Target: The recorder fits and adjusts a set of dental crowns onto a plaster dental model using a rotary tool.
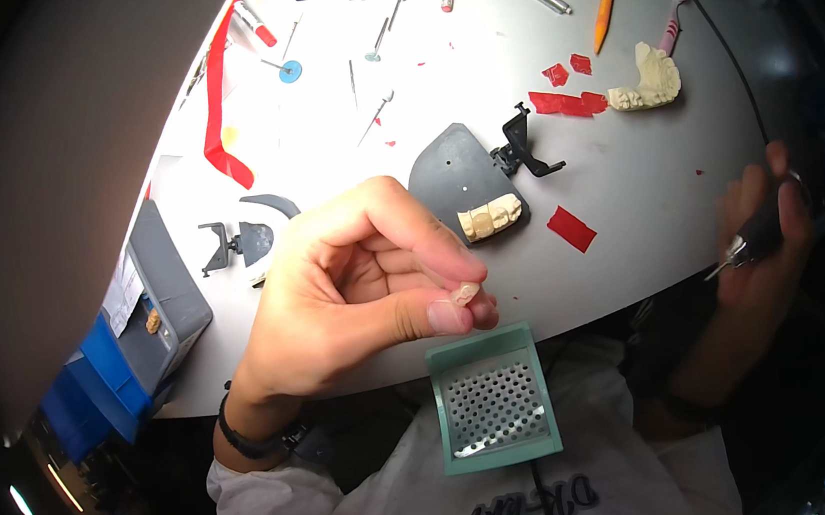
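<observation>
The left hand (341,290) hangs just beyond the far edge of the green-framed perforated grille (482,344), its thumb and fingertips pinched together on a small tooth-coloured dental piece (465,295), likely a crown. The piece is held at its edges, presumably to leave one face uncovered. Well to the right of the grille, the right hand (750,267) has its fingers closed around a dark rotary handpiece (761,229), its thin bur (720,269) angled toward the grille's side, perhaps so that the tip points away from the palm. The grille stands against the near edge of the bench (340,139), probably so that dust falls into it. Beyond the grille, a sectional plaster model (491,217) rests on a grey articulator plate (435,180), apparently set within easy view. A red wax rectangle (571,229) lies past the grille and to its right, and a plaster arch model (655,79) stands farther off on that same side of the grille, seemingly out of the working area
</observation>
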Tool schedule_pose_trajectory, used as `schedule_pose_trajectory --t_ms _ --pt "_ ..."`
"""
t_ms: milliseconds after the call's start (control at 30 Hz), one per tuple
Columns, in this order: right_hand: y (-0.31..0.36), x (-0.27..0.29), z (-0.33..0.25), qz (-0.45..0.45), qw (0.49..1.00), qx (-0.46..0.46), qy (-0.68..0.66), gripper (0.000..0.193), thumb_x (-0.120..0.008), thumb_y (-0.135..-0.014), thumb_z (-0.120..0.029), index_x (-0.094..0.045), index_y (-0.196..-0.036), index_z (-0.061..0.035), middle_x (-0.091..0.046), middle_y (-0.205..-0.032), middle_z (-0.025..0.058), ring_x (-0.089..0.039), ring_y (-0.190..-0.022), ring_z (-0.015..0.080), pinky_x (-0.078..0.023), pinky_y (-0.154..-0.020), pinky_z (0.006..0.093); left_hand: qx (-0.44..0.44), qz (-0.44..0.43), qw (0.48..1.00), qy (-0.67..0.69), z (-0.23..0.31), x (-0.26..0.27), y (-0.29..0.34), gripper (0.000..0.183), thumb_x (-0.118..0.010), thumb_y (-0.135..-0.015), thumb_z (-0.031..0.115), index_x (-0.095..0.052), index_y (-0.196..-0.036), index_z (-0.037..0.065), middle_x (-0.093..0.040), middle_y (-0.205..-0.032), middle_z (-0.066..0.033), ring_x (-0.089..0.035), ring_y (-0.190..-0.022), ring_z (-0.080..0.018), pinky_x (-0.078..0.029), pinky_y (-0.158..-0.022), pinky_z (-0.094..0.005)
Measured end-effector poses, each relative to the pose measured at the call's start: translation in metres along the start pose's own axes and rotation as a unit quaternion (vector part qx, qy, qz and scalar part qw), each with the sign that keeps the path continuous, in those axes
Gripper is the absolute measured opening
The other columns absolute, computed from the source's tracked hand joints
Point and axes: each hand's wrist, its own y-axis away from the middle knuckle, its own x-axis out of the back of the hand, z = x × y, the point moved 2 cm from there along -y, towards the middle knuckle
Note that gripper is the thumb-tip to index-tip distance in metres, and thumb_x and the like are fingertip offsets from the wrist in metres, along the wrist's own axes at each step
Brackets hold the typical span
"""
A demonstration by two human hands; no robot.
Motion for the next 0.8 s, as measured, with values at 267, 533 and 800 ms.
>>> schedule_pose_trajectory --t_ms 267,533,800 --pt "0.069 -0.110 0.029 -0.312 0.918 0.143 -0.200 0.049 -0.072 -0.101 -0.037 -0.049 -0.129 -0.0042 -0.065 -0.100 0.0165 -0.067 -0.088 0.0251 -0.057 -0.077 0.0357 0.024 0.022 0.999 -0.018 0.001 -0.002 0.003 0.025 -0.075 -0.090 -0.016 -0.065 -0.111 -0.007 -0.076 -0.102 -0.0183 -0.078 -0.101 -0.0231 -0.063 -0.095 -0.0332" --pt "0.077 -0.123 0.037 -0.331 0.908 0.186 -0.177 0.045 -0.073 -0.102 -0.033 -0.056 -0.124 0.0016 -0.063 -0.103 0.0194 -0.071 -0.101 0.0342 -0.064 -0.092 0.0445 0.004 0.034 0.998 -0.058 0.004 -0.005 0.003 0.025 -0.076 -0.089 -0.017 -0.066 -0.110 -0.008 -0.077 -0.108 -0.0238 -0.078 -0.105 -0.0252 -0.063 -0.098 -0.0334" --pt "0.077 -0.125 0.036 -0.317 0.912 0.189 -0.180 0.039 -0.072 -0.102 -0.030 -0.058 -0.121 0.0018 -0.066 -0.098 0.0184 -0.073 -0.098 0.0335 -0.064 -0.096 0.0467 0.011 0.043 0.998 -0.051 0.003 -0.004 0.004 0.023 -0.078 -0.089 -0.014 -0.066 -0.108 -0.008 -0.077 -0.109 -0.0239 -0.078 -0.105 -0.0257 -0.064 -0.098 -0.0337"
